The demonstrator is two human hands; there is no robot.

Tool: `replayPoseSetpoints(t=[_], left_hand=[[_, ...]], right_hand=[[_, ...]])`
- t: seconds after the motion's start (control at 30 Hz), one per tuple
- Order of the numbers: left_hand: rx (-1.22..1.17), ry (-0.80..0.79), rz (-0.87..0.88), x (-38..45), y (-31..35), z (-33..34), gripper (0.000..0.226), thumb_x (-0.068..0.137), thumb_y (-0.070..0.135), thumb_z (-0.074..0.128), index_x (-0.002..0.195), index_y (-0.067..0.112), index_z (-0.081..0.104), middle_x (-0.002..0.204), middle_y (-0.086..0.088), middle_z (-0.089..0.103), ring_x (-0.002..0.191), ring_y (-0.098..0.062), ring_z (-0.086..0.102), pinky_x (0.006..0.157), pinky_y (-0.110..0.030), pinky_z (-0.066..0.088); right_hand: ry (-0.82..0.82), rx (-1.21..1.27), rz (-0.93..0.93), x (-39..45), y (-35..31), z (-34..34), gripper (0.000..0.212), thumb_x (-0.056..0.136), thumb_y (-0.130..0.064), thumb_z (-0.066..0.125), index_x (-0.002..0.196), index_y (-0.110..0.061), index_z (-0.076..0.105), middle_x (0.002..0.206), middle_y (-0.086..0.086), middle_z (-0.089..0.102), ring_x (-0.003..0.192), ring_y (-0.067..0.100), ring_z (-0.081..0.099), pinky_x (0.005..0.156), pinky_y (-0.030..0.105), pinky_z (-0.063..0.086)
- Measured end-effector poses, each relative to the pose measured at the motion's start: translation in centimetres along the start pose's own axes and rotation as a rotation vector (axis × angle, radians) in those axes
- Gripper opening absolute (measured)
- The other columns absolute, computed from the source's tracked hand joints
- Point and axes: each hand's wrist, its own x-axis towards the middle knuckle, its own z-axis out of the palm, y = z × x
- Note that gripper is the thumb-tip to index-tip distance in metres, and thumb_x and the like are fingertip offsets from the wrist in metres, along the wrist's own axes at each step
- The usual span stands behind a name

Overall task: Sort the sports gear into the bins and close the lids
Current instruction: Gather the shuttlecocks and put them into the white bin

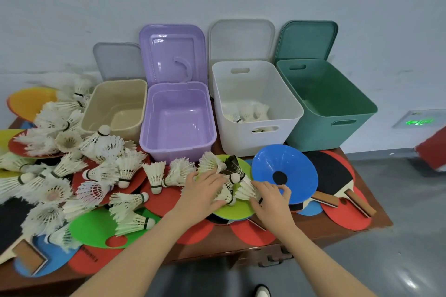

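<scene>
Many white shuttlecocks (101, 149) lie scattered over coloured flat discs and paddles on the brown table (337, 231). My left hand (205, 190) and my right hand (270, 198) close in from both sides on a small cluster of shuttlecocks (231, 183), one black-feathered, lying on a lime green disc (231, 210). The left fingers lie fairly straight against the cluster. My right hand's fingers are curled, next to the rim of a blue cone (289, 166). The white bin (255, 113) holds several shuttlecocks.
Four open bins stand along the wall: beige (115, 108), purple (178, 123), white, and green (325, 108), their lids upright behind them. Table tennis paddles (335, 176) lie at the right and at the front left (14, 231). A shoe (261, 290) shows below.
</scene>
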Motion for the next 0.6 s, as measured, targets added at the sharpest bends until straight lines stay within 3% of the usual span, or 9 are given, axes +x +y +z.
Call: replayPoseSetpoints(t=[0.1, 0.17, 0.27, 0.47, 0.6], left_hand=[[-0.06, 0.077, -0.01, -0.5, -0.2, -0.5, 0.047, 0.076, 0.055, 0.05, 0.113, 0.026, 0.058, 0.116, 0.012, 0.062, 0.114, -0.01, 0.052, 0.092, -0.033, 0.021], [-0.086, 0.129, 0.001, -0.3, 0.0, -1.2, 0.048, 0.077, 0.054, 0.052, 0.114, 0.024, 0.06, 0.118, 0.01, 0.062, 0.114, -0.009, 0.05, 0.093, -0.032, 0.021], [-0.133, 0.2, 0.016, 0.5, 0.1, -2.7, 0.048, 0.078, 0.051, 0.054, 0.115, 0.022, 0.061, 0.118, 0.009, 0.062, 0.107, -0.008, 0.056, 0.092, -0.03, 0.021], [-0.144, 0.434, 0.091, 5.0, 0.5, -5.9, 0.044, 0.079, 0.045, 0.061, 0.115, 0.019, 0.057, 0.116, 0.002, 0.063, 0.102, -0.01, 0.056, 0.087, -0.031, 0.029], [-0.053, 0.496, 0.089, 9.5, 0.3, -7.6, 0.044, 0.08, 0.042, 0.059, 0.115, 0.015, 0.061, 0.119, 0.0, 0.062, 0.105, -0.011, 0.054, 0.089, -0.028, 0.028]], right_hand=[[0.01, 0.07, 0.0, -0.3, -0.6, -1.3, 0.035, 0.084, -0.02, 0.063, 0.119, -0.016, 0.059, 0.101, -0.005, 0.062, 0.094, 0.016, 0.058, 0.092, 0.032, 0.025], [0.027, 0.118, 0.001, -0.3, -0.8, -2.4, 0.039, 0.085, -0.021, 0.064, 0.123, -0.015, 0.057, 0.104, -0.003, 0.062, 0.091, 0.017, 0.059, 0.082, 0.031, 0.037], [0.084, 0.156, 0.009, -0.1, -1.2, -4.1, 0.042, 0.085, -0.021, 0.066, 0.125, -0.014, 0.055, 0.104, -0.002, 0.061, 0.086, 0.017, 0.06, 0.069, 0.028, 0.042], [0.23, 0.242, 0.012, 2.8, -1.6, -7.8, 0.045, 0.084, -0.017, 0.066, 0.127, -0.012, 0.053, 0.111, 0.0, 0.06, 0.097, 0.017, 0.058, 0.073, 0.033, 0.049], [0.296, 0.238, -0.003, 7.2, -1.4, -10.4, 0.044, 0.087, -0.019, 0.063, 0.129, -0.016, 0.052, 0.115, -0.004, 0.058, 0.098, 0.012, 0.056, 0.076, 0.028, 0.046]])
